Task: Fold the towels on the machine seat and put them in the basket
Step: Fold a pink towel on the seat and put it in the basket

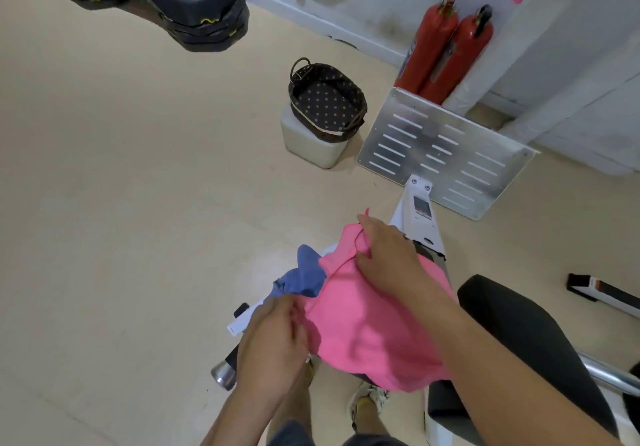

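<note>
Pretty early days here, honestly. The basket [327,99] sits on a white box [311,149] on the floor, well apart from the towels, and all I see inside it is the dotted lining. So nothing is put away yet.

Both towels are bunched together on the machine seat, which is pretty much hidden under them. The pink towel [374,324] is the one being worked on. It's spread out loosely and rumpled, with one flap turned over along its left side, so I'd call it the start of a fold at best, not a finished one. The blue towel [303,277] is just a crumpled lump peeking out from the pink one's left edge, untouched as far as I can tell.

The right hand [388,255] pinches the far edge of the pink towel, thumb and fingers curled around the cloth. The left hand [273,338] is at the near left edge with fingers curled in on the fabric, so it looks like it's holding that side, though the exact grip is hard to see.

What's left, by my reckoning: finish folding the pink one, fold the blue one, then carry both over to the basket beside the metal plate [446,158]. So basically nearly everything.
</note>
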A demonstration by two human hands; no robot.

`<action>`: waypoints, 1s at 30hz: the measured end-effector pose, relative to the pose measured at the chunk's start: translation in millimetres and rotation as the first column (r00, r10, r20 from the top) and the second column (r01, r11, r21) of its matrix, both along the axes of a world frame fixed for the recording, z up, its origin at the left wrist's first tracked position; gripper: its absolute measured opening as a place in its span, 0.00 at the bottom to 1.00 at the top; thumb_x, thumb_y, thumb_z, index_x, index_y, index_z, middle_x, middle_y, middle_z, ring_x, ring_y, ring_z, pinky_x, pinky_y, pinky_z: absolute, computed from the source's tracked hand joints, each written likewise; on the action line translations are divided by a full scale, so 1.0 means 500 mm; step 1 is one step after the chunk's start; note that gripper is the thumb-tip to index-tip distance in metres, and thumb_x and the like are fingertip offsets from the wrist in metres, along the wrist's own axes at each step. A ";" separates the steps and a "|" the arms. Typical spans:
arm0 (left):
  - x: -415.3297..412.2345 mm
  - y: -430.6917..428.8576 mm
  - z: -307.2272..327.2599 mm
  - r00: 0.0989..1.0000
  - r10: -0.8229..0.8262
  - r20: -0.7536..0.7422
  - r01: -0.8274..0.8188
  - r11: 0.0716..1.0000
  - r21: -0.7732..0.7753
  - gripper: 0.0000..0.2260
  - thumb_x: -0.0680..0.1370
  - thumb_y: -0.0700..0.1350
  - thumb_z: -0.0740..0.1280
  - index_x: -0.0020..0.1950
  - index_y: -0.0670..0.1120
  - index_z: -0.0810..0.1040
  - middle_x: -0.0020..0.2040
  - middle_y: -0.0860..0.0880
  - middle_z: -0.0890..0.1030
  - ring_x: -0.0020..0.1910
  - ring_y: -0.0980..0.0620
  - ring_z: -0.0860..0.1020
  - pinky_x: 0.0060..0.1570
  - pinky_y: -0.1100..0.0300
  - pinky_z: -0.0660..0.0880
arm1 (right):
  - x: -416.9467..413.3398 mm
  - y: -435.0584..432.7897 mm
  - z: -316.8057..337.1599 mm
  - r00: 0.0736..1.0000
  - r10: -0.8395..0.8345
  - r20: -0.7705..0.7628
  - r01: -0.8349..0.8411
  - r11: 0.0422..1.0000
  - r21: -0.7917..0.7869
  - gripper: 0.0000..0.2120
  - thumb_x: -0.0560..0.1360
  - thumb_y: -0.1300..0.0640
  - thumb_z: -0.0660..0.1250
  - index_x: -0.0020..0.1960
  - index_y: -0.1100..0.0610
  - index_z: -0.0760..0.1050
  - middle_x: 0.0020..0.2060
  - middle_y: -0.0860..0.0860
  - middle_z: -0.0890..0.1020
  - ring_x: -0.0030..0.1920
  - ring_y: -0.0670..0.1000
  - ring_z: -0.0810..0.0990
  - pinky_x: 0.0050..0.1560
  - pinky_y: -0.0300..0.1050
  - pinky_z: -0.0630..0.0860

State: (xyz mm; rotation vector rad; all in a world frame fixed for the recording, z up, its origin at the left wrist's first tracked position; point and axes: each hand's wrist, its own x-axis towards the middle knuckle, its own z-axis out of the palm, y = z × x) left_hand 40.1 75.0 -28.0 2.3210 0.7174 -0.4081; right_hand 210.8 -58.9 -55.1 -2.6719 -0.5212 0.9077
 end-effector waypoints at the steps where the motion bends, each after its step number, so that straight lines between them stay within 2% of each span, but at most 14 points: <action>1: 0.014 -0.002 0.002 0.994 0.050 0.095 -0.044 0.997 -0.063 0.12 0.71 0.46 0.55 0.46 0.48 0.77 0.42 0.55 0.76 0.44 0.53 0.73 0.41 0.58 0.69 | 0.002 0.001 0.000 1.000 -0.008 -0.018 0.008 1.000 0.001 0.31 0.75 0.54 0.61 0.76 0.50 0.55 0.74 0.48 0.63 0.70 0.56 0.64 0.67 0.61 0.64; 3: 0.051 -0.009 0.003 0.978 0.081 0.192 -0.054 0.988 -0.142 0.12 0.73 0.47 0.58 0.50 0.50 0.79 0.45 0.57 0.76 0.47 0.56 0.72 0.45 0.61 0.67 | 0.008 0.002 -0.006 0.997 -0.039 -0.065 0.038 0.999 -0.004 0.33 0.76 0.51 0.61 0.76 0.48 0.52 0.73 0.47 0.64 0.71 0.56 0.64 0.67 0.63 0.62; 4: 0.072 -0.013 0.002 0.981 0.030 0.193 -0.001 0.989 -0.146 0.09 0.75 0.46 0.59 0.48 0.50 0.78 0.44 0.57 0.76 0.47 0.55 0.72 0.44 0.63 0.66 | 0.012 0.001 -0.009 0.994 -0.048 -0.093 0.046 0.999 -0.024 0.32 0.76 0.50 0.61 0.76 0.47 0.51 0.71 0.48 0.67 0.70 0.56 0.65 0.67 0.64 0.62; 6: 0.110 -0.019 -0.005 0.983 -0.124 0.133 0.137 0.986 -0.092 0.06 0.76 0.45 0.60 0.41 0.48 0.73 0.36 0.55 0.73 0.40 0.52 0.71 0.34 0.65 0.62 | 0.020 -0.007 -0.020 0.990 -0.053 -0.134 0.048 0.998 -0.036 0.26 0.76 0.48 0.58 0.73 0.46 0.57 0.65 0.49 0.73 0.66 0.57 0.70 0.65 0.63 0.64; 8: 0.139 -0.014 -0.012 0.980 -0.200 0.008 0.200 0.980 -0.018 0.06 0.74 0.47 0.60 0.38 0.47 0.69 0.33 0.51 0.73 0.36 0.50 0.71 0.28 0.63 0.59 | 0.025 -0.020 -0.029 0.980 -0.101 -0.170 0.108 0.993 0.036 0.17 0.77 0.48 0.55 0.66 0.43 0.66 0.60 0.48 0.78 0.63 0.55 0.74 0.63 0.62 0.67; 11: 0.173 0.004 -0.007 0.952 -0.250 -0.175 0.265 0.961 0.073 0.08 0.72 0.51 0.61 0.42 0.48 0.74 0.39 0.51 0.77 0.40 0.50 0.74 0.32 0.60 0.66 | 0.040 -0.042 -0.039 0.959 -0.240 -0.148 0.257 0.960 0.111 0.18 0.78 0.51 0.56 0.67 0.43 0.70 0.63 0.46 0.77 0.65 0.52 0.74 0.65 0.60 0.68; 13: 0.198 0.012 -0.005 0.949 -0.253 -0.187 0.271 0.959 0.081 0.10 0.73 0.54 0.60 0.44 0.50 0.76 0.43 0.53 0.77 0.45 0.51 0.76 0.39 0.59 0.72 | 0.055 -0.054 -0.049 0.954 -0.273 -0.126 0.286 0.953 0.099 0.16 0.79 0.52 0.55 0.65 0.45 0.72 0.62 0.45 0.78 0.63 0.52 0.75 0.63 0.58 0.70; 16: 0.266 0.013 -0.037 0.969 -0.189 -0.161 0.189 0.982 -0.016 0.14 0.76 0.57 0.57 0.49 0.53 0.78 0.47 0.54 0.80 0.49 0.50 0.77 0.46 0.58 0.74 | 0.077 -0.055 -0.057 0.922 -0.300 -0.243 0.328 0.941 0.085 0.15 0.79 0.50 0.55 0.63 0.46 0.73 0.60 0.45 0.79 0.62 0.52 0.75 0.64 0.56 0.70; 19: 0.338 -0.011 -0.098 0.959 -0.185 -0.216 0.166 0.981 -0.101 0.18 0.78 0.58 0.57 0.56 0.48 0.78 0.52 0.49 0.81 0.53 0.47 0.77 0.50 0.57 0.74 | 0.092 -0.049 -0.073 0.882 -0.300 -0.363 0.365 0.923 0.124 0.16 0.78 0.43 0.54 0.60 0.40 0.75 0.57 0.41 0.80 0.59 0.46 0.77 0.64 0.52 0.72; 22: 0.368 -0.033 -0.140 0.943 -0.149 -0.296 0.107 0.982 -0.153 0.23 0.78 0.59 0.60 0.62 0.42 0.74 0.58 0.45 0.78 0.58 0.44 0.75 0.50 0.58 0.69 | 0.104 -0.044 -0.099 0.882 -0.294 -0.369 0.372 0.914 0.161 0.14 0.80 0.49 0.56 0.59 0.44 0.78 0.57 0.42 0.81 0.58 0.45 0.77 0.64 0.49 0.72; 24: 0.369 -0.034 -0.160 0.953 -0.053 -0.298 -0.012 0.977 -0.211 0.18 0.76 0.55 0.66 0.58 0.42 0.77 0.56 0.46 0.80 0.56 0.46 0.77 0.48 0.59 0.70 | 0.118 -0.039 -0.106 0.889 -0.299 -0.348 0.368 0.917 0.152 0.15 0.80 0.54 0.56 0.59 0.50 0.79 0.57 0.45 0.81 0.58 0.48 0.77 0.62 0.46 0.71; 26: 0.367 -0.028 -0.175 0.955 0.083 -0.285 -0.176 0.932 -0.316 0.10 0.73 0.49 0.71 0.47 0.44 0.81 0.49 0.48 0.83 0.49 0.47 0.80 0.48 0.58 0.76 | 0.134 -0.033 -0.116 0.888 -0.304 -0.344 0.366 0.922 0.129 0.15 0.80 0.57 0.55 0.59 0.57 0.78 0.56 0.49 0.80 0.57 0.51 0.77 0.61 0.47 0.71; 28: 0.363 -0.021 -0.176 0.940 0.180 -0.291 -0.292 0.865 -0.409 0.05 0.70 0.45 0.74 0.38 0.45 0.81 0.42 0.48 0.84 0.42 0.47 0.81 0.47 0.52 0.80 | 0.148 -0.026 -0.137 0.879 -0.320 -0.353 0.386 0.913 0.134 0.15 0.79 0.58 0.55 0.53 0.65 0.79 0.53 0.56 0.83 0.55 0.58 0.79 0.58 0.53 0.75; 30: 0.359 -0.012 -0.176 0.936 0.220 -0.275 -0.325 0.843 -0.430 0.05 0.69 0.42 0.74 0.35 0.46 0.80 0.37 0.47 0.84 0.40 0.45 0.82 0.45 0.51 0.80 | 0.163 -0.013 -0.152 0.879 -0.319 -0.355 0.380 0.918 0.116 0.14 0.77 0.58 0.58 0.46 0.67 0.79 0.46 0.60 0.83 0.47 0.60 0.80 0.51 0.56 0.77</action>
